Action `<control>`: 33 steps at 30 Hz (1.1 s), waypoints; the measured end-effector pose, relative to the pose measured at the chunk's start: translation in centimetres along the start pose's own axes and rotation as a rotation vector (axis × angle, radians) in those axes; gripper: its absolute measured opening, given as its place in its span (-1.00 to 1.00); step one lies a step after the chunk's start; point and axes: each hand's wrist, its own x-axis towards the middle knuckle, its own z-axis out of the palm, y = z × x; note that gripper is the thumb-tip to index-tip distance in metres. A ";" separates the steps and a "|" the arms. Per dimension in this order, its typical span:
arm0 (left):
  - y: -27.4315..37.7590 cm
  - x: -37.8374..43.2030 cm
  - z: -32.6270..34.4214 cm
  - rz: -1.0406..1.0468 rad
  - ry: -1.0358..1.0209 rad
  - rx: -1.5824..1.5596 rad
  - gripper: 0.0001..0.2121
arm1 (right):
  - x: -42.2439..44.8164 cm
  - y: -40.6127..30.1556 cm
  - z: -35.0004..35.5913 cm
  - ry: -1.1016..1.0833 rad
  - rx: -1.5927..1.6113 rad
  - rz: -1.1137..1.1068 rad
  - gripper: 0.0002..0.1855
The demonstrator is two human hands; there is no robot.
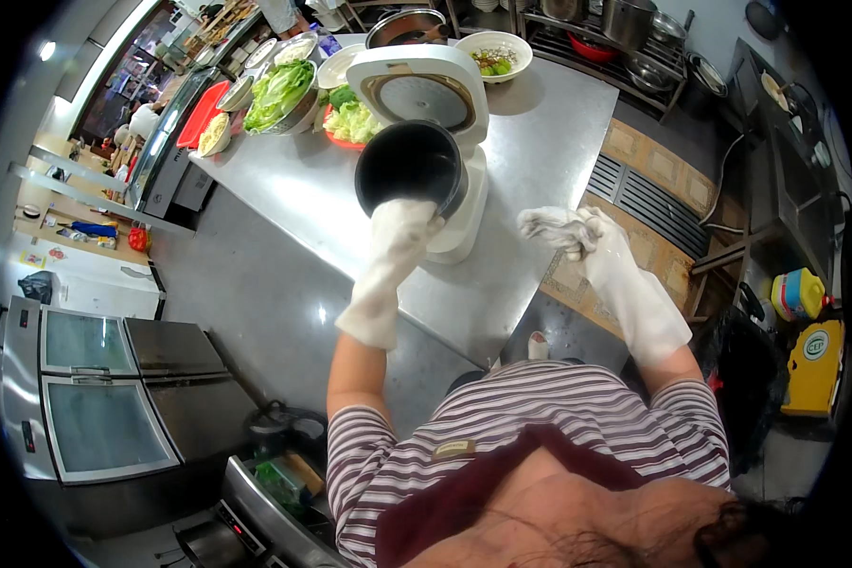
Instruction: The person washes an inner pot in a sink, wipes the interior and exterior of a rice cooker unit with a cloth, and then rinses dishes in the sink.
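My left hand [406, 231], in a white rubber glove, grips the near rim of a dark inner pot [408, 160]. The pot is tilted so that its dark inside faces me, and it looks to hold nothing. Behind and under it stands a white rice cooker [468, 206] with its lid [422, 92] raised. To the right, past the steel table's edge, my right hand [596, 234] wears the same kind of glove and holds a bunched greyish-white cloth [554, 226]. The pot hides part of the cooker's body.
On the steel table [312, 206], a bowl of lettuce [280, 99], a red basket of cut greens [351, 124] and a white bowl [493, 55] stand at the back. Wire shelves [603, 57] with pots are beyond. A floor drain grate [646, 206] lies at the right.
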 end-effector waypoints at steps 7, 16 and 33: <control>-3.5 3.0 0.1 0.124 -0.030 -0.050 -0.82 | 0.2 3.0 -4.7 0.162 -0.309 -0.056 -0.81; -4.8 18.9 -2.6 0.270 0.583 0.280 -0.74 | 1.8 3.8 -7.5 -0.027 -0.350 -0.274 -0.75; -4.4 0.1 0.6 0.116 0.157 0.179 -0.77 | 7.3 3.8 -6.4 -0.138 -0.357 -0.277 -0.77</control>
